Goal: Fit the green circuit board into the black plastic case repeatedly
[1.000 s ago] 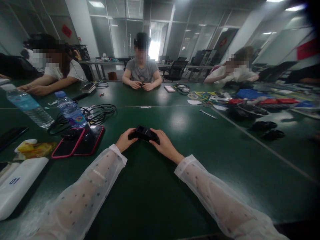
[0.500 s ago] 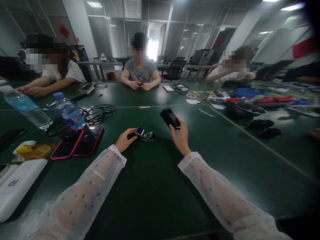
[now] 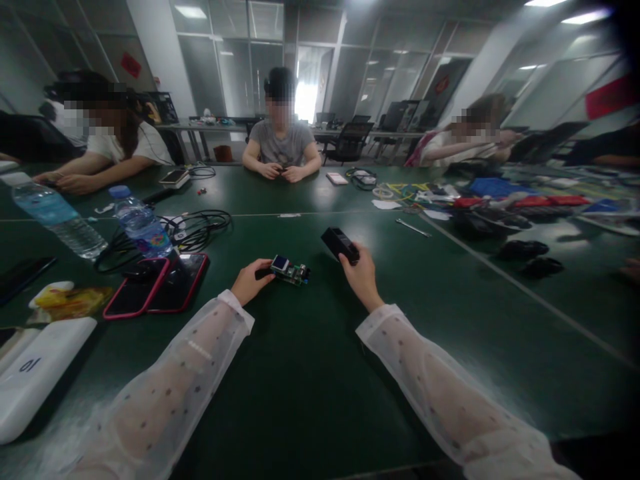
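Observation:
My left hand (image 3: 251, 280) pinches the left end of a green circuit board (image 3: 291, 272) that carries a small screen and several components. My right hand (image 3: 361, 273) is closed round the near end of a black rectangular case (image 3: 340, 245), its far end tilted so that the end face shows. A gap of dark green table (image 3: 320, 347) lies between the board and the case. Both forearms are in sheer white dotted sleeves.
At left stand two water bottles (image 3: 140, 220), black cables (image 3: 200, 223), two red-edged phones (image 3: 183, 283) and a white power bank (image 3: 43, 373). A wrench (image 3: 413, 228) and piled cables and bags (image 3: 525, 200) lie at right. Several people sit across the table.
The black case has turned in my right hand, so its end face now shows more than its flat top. My left hand and the board have hardly moved.

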